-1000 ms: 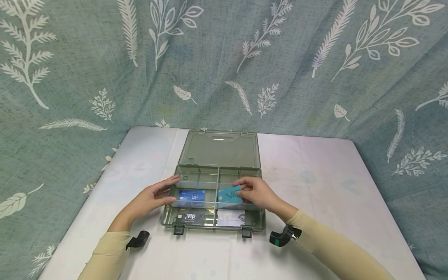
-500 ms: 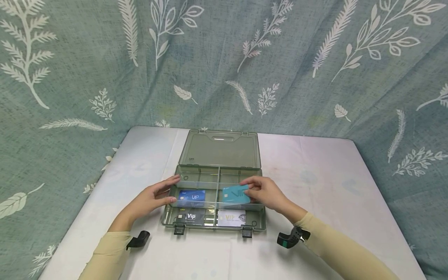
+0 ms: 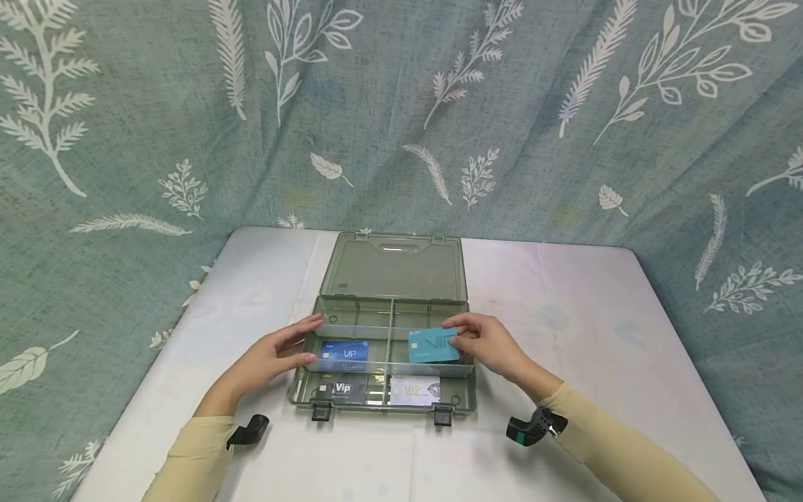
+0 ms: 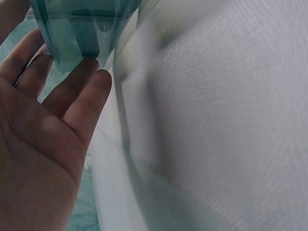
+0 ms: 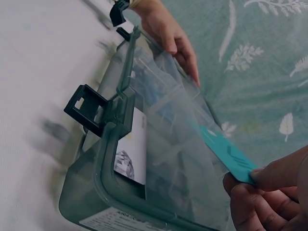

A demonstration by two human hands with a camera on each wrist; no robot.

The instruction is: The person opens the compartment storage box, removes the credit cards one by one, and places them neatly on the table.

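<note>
My right hand [image 3: 492, 343] pinches the right edge of a teal VIP card [image 3: 428, 346] between thumb and fingers. The card is over the middle right compartment of a translucent grey-green divided plastic box [image 3: 392, 315]. In the right wrist view, the teal card [image 5: 230, 156] slants at the dividers, its far end partly behind clear plastic. My left hand [image 3: 274, 354] rests its loosely extended fingers against the box's left side. A blue VIP card [image 3: 343, 351] lies in the middle left compartment. In the front row are a black Vip card [image 3: 341, 390] and a white VIP card [image 3: 414, 390].
The box's lid [image 3: 395, 268] is folded back flat toward the rear. Two dark latches, a left latch [image 3: 321, 413] and a right latch [image 3: 442, 417], stick out in front. A white cloth-covered table [image 3: 546, 300] lies beneath, with a patterned green curtain [image 3: 389, 90] behind it.
The right hand has moved rightward with the teal card, sliding it away from the central divider. The left hand and the box have stayed put.
</note>
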